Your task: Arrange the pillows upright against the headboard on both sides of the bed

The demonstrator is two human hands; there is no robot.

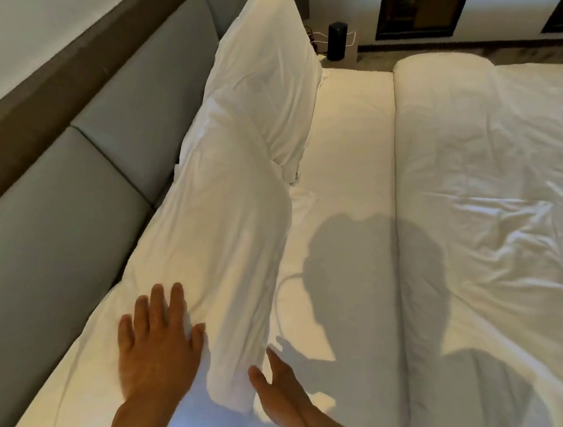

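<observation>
Pillows: your near pillow (229, 252) leans on the headboard (66, 206), long side running from 6 up to 12. Your left hand (159, 349) lies flat and released on it; your right hand (279, 385), also released, touches its bottom end.

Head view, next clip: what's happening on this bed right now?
A person is setting the near pillow against the grey headboard. The left hand presses flat on its top and the right hand steadies its front with open fingers. A far pillow already leans upright against the headboard. The duvet lies folded back.
</observation>
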